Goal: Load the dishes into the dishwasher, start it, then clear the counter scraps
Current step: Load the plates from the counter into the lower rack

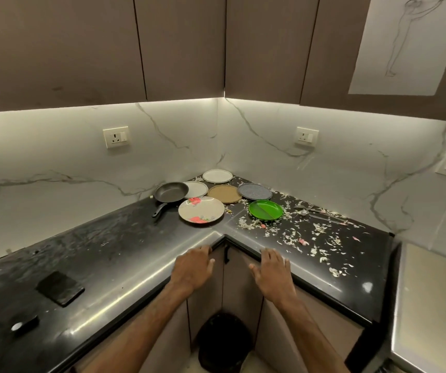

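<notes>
Dishes lie in the corner of a black L-shaped counter (pixel 125 246): a black frying pan (pixel 170 192), a floral plate (pixel 201 210), a green divided plate (pixel 265 210), a brown plate (pixel 224 194), a grey speckled plate (pixel 254 191) and two white plates (pixel 217 176) (pixel 197 189). Vegetable scraps (pixel 310 238) are scattered over the right stretch of counter, with cutlery (pixel 321 212) among them. My left hand (pixel 193 267) and my right hand (pixel 271 273) rest flat on the counter's front edge at the inner corner, fingers spread, holding nothing.
A black bin (pixel 224 343) stands on the floor under the corner, between my arms. A dark flat object (pixel 60 288) lies on the left counter. Two wall sockets (pixel 116 137) (pixel 307 135) sit on the marble backsplash. Brown upper cabinets hang overhead. A pale surface (pixel 437 305) adjoins at right.
</notes>
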A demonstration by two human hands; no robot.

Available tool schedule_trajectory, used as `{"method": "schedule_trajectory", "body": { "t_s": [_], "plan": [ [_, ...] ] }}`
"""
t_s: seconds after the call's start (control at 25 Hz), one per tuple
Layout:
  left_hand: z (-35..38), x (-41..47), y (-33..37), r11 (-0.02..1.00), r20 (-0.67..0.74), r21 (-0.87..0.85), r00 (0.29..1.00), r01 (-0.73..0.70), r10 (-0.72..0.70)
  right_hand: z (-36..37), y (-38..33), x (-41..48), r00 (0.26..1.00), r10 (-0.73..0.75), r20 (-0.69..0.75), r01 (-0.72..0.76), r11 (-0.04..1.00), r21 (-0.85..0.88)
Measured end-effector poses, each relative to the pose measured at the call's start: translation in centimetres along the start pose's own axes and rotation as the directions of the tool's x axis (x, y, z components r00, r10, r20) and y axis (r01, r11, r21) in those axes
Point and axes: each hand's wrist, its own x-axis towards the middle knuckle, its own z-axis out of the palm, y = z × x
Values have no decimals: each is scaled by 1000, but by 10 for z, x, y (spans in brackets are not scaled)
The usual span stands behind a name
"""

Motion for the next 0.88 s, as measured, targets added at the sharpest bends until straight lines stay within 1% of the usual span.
{"method": "schedule_trajectory", "body": {
  "t_s": [0.16,0.36,0.48,0.64,0.76,0.88],
  "plan": [
    [20,67,-24,997,14,13,997,82,-82,31,1,69,999,-28,35,26,998,65],
    [58,122,-38,988,49,-5,987,154,-154,60,18,122,993,-45,105,37,996,77],
    [88,150,-43,989,72,-13,987,146,-144,77,30,150,991,-48,124,38,996,82],
    [124,198,-52,992,135,-8,983,128,-126,102,46,188,987,-23,160,8,995,96],
    [152,245,-60,991,187,-66,977,120,-106,123,58,221,983,24,185,-43,994,99],
    [175,306,-68,991,206,-99,976,92,-70,135,64,272,981,50,187,-60,997,50]
  ]
}}
